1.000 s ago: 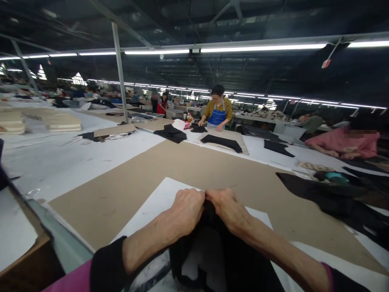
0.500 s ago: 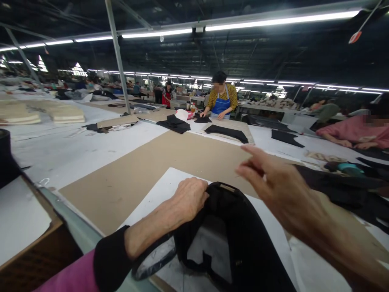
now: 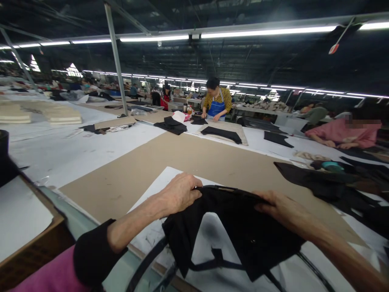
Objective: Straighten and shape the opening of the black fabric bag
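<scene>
A black bag [image 3: 243,231] of soft material hangs between my hands, its upper edge stretched out sideways. My left hand [image 3: 180,194] pinches that edge at its left end. At the right end my right hand [image 3: 278,209] is closed on the same edge, thumb on the near side. Dark strap-like loops [image 3: 152,259] trail from the bag's lower left, and others come off its lower right. Through a gap in the middle of the black material, a pale surface shows. White paper [image 3: 164,178] lies beneath the bag.
A brown sheet [image 3: 121,186] covers the table beyond my hands. Black pieces [image 3: 328,186] lie to the right. A brown box [image 3: 39,235] stands at lower left. Across the table, a person in a blue apron [image 3: 216,107] works; another in a pink top [image 3: 358,132] leans in.
My right hand has come down from the air and taken hold of the bag's edge. The bag has turned and spread wider, with its straps now showing on both sides.
</scene>
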Action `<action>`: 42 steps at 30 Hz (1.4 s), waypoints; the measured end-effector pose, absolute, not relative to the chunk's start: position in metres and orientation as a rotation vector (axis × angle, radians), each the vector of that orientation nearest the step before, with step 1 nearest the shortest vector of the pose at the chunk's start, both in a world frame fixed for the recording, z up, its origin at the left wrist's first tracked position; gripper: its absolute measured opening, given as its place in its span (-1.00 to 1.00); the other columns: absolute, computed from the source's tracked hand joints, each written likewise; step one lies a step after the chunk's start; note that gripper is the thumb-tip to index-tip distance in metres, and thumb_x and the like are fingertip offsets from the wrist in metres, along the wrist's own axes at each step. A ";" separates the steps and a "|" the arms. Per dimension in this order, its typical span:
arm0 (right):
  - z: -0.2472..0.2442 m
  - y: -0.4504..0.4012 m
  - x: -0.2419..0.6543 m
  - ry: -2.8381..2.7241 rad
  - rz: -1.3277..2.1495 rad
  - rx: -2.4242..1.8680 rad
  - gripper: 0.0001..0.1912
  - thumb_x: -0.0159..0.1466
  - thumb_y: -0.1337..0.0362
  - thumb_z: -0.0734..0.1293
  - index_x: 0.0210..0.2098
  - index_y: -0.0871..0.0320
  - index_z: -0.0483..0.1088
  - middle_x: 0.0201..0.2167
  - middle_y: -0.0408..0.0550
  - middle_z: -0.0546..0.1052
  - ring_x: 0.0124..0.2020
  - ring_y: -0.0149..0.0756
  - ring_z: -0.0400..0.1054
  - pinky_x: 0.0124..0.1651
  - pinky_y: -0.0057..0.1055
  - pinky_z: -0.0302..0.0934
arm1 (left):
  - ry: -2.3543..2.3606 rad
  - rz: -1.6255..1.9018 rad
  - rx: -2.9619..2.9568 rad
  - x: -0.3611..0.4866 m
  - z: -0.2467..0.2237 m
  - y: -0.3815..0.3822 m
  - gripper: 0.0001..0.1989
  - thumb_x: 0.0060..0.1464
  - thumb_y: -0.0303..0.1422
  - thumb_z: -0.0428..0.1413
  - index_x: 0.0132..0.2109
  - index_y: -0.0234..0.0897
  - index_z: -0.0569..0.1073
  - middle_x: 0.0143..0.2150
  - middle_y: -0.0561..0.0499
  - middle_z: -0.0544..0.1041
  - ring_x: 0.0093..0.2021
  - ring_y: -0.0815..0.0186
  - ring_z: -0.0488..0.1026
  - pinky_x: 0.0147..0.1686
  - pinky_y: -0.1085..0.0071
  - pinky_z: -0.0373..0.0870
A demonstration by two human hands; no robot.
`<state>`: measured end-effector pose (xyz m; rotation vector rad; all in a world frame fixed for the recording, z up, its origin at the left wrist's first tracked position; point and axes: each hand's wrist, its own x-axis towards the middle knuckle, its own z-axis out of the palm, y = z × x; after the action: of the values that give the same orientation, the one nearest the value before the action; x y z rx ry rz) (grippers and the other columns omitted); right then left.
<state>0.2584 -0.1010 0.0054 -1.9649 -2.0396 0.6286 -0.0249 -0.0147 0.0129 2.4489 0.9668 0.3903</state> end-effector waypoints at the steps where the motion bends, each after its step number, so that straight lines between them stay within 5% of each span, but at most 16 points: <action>1: 0.007 -0.102 0.260 -2.063 0.664 -1.954 -0.84 0.14 0.32 0.18 -0.36 0.06 0.40 -0.41 -0.18 0.50 -0.30 -0.18 0.37 -0.22 -0.37 0.18 | 0.962 0.363 2.414 -0.028 0.013 -0.020 -0.85 -0.03 -0.40 0.02 -0.52 -0.28 0.35 -0.63 0.13 0.25 -0.56 0.43 0.20 -0.55 0.50 0.03; 5: -0.007 -0.113 0.251 -2.143 0.514 -1.991 -0.84 0.19 0.32 0.17 -0.36 0.08 0.38 -0.39 -0.16 0.49 -0.29 -0.19 0.36 -0.23 -0.37 0.17 | 1.040 0.318 2.340 -0.037 0.009 -0.045 -0.84 -0.02 -0.41 0.00 -0.54 -0.28 0.31 -0.63 0.13 0.26 -0.56 0.44 0.20 -0.54 0.50 0.01; 9: -0.027 -0.131 0.227 -2.093 -0.043 -2.230 -0.77 0.24 0.35 0.20 -0.11 0.12 0.33 -0.32 -0.05 0.49 -0.30 -0.10 0.36 -0.29 -0.27 0.19 | 1.142 0.346 2.374 -0.034 0.006 -0.064 -0.83 -0.01 -0.42 -0.03 -0.54 -0.28 0.26 -0.63 0.10 0.29 -0.55 0.41 0.23 -0.51 0.48 0.04; 13: -0.037 -0.150 0.196 -2.026 -0.841 -1.987 -0.57 0.19 0.56 0.16 0.05 0.31 0.25 0.00 0.19 0.36 -0.01 0.09 0.22 -0.08 -0.11 0.16 | 1.272 0.330 2.439 -0.026 0.001 -0.075 -0.84 0.03 -0.41 -0.08 -0.47 -0.26 0.32 -0.54 0.02 0.40 -0.45 0.30 0.35 -0.46 0.43 0.09; 16: -0.040 -0.161 0.175 -1.958 -1.064 -1.800 -0.60 0.22 0.58 0.07 0.02 0.38 0.27 0.07 0.28 0.28 0.06 0.19 0.13 -0.07 -0.03 0.14 | 1.357 0.312 2.459 -0.024 -0.004 -0.079 -0.82 0.05 -0.39 -0.10 -0.42 -0.25 0.36 -0.46 -0.03 0.47 -0.37 0.21 0.42 -0.42 0.39 0.13; 24: -0.056 -0.152 0.142 -1.853 -0.735 -1.521 -0.68 0.32 0.44 0.12 0.07 0.34 0.19 0.00 0.23 0.34 -0.10 -0.13 0.33 -0.15 -0.33 0.28 | 1.397 0.269 2.423 -0.023 0.000 -0.079 -0.82 0.05 -0.38 -0.08 -0.39 -0.25 0.39 -0.40 -0.06 0.51 -0.28 0.15 0.46 -0.38 0.37 0.23; 30: -0.059 -0.132 0.138 -1.763 -0.444 -1.683 -0.69 0.36 0.31 0.05 0.03 0.28 0.20 -0.18 0.10 0.44 -0.21 -0.14 0.39 -0.28 -0.29 0.34 | 1.386 0.283 2.418 -0.024 0.000 -0.077 -0.82 0.05 -0.38 -0.09 -0.38 -0.24 0.40 -0.37 -0.06 0.51 -0.26 0.12 0.46 -0.34 0.34 0.27; 36: -0.049 -0.132 0.146 -1.815 -0.277 -1.745 -0.69 0.31 0.32 0.09 0.02 0.14 0.24 -0.13 -0.04 0.46 -0.19 -0.19 0.40 -0.23 -0.26 0.32 | 1.397 0.264 2.406 -0.024 0.001 -0.077 -0.82 0.04 -0.38 -0.09 -0.39 -0.25 0.40 -0.39 -0.07 0.50 -0.27 0.10 0.47 -0.34 0.32 0.29; 42: -0.039 -0.133 0.151 -1.973 -0.221 -1.755 -0.66 0.31 0.33 0.08 0.04 0.11 0.27 -0.28 -0.09 0.52 -0.39 -0.22 0.42 -0.39 -0.34 0.27 | 1.388 0.252 2.407 -0.024 0.002 -0.077 -0.82 0.04 -0.38 -0.09 -0.37 -0.25 0.40 -0.38 -0.08 0.51 -0.25 0.09 0.46 -0.31 0.30 0.30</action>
<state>0.1510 -0.1332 -0.0395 -1.7549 -1.9732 -0.2212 -0.0236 -0.0771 0.0022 2.4074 1.3885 0.2517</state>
